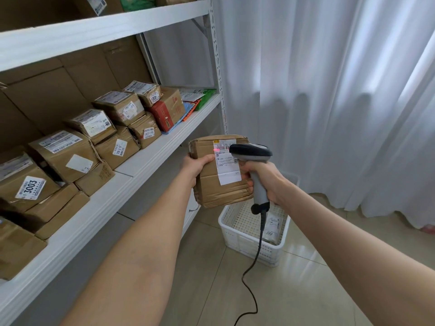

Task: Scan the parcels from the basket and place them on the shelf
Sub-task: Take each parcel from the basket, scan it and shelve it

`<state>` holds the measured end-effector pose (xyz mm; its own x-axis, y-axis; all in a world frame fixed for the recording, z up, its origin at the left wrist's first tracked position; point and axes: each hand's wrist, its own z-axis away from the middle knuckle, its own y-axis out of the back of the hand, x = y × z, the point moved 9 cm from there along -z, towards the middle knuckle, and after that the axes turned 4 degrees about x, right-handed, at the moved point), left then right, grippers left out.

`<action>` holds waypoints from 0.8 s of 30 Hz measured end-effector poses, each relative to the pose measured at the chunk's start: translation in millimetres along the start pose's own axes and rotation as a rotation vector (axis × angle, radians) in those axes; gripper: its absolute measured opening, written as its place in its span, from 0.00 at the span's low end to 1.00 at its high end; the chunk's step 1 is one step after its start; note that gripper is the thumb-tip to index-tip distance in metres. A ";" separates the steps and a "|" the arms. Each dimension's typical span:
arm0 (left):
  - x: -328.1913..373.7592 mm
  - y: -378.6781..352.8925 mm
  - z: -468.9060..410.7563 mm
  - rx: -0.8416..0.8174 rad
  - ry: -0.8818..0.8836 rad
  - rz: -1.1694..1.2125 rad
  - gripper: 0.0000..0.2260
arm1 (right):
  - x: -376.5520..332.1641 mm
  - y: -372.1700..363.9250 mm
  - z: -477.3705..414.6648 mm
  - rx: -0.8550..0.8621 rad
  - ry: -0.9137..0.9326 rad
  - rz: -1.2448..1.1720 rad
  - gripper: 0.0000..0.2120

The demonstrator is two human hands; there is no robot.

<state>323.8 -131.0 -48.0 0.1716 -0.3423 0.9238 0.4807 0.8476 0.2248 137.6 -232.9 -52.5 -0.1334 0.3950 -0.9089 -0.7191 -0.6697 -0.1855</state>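
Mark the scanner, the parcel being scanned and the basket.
scanner (251, 153): head view, on its dark head.
parcel (223, 194): head view, on bare cardboard low on its front face.
basket (242, 242): head view, on its white near wall.

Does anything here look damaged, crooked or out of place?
The cardboard parcel held by the left hand is creased and dented along its lower edge. Several boxes on the shelf are crumpled too, some tilted on the stack. Nothing is spilled.
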 end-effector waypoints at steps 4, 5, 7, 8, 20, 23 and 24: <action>1.5 3.0 -1.7 0.001 -0.001 -0.003 0.32 | -1.2 -1.7 0.4 -0.003 -0.002 0.002 0.03; 2.4 3.5 -1.4 0.000 -0.004 0.001 0.32 | -2.4 -2.3 0.4 -0.002 0.000 0.005 0.04; 5.2 4.9 -1.0 -0.002 -0.010 0.006 0.32 | -6.7 -2.4 0.1 0.007 0.011 0.014 0.05; 7.1 5.7 -1.2 -0.004 -0.015 0.010 0.32 | -9.6 -2.5 0.0 0.013 0.021 0.021 0.06; 28.5 -0.7 -42.9 0.006 0.003 0.072 0.32 | -39.6 -14.8 -48.9 -0.032 0.031 0.009 0.05; 40.2 -7.2 -61.7 0.054 0.027 0.102 0.32 | -55.1 -10.8 -80.3 -0.033 0.033 -0.087 0.08; 45.3 -9.2 -68.4 0.074 0.038 0.110 0.32 | -61.6 -7.1 -93.1 -0.023 0.040 -0.118 0.09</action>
<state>386.0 -182.1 -29.4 0.2530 -0.2593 0.9321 0.3930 0.9079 0.1460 214.4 -311.0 -29.9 -0.0215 0.4466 -0.8945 -0.7126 -0.6344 -0.2996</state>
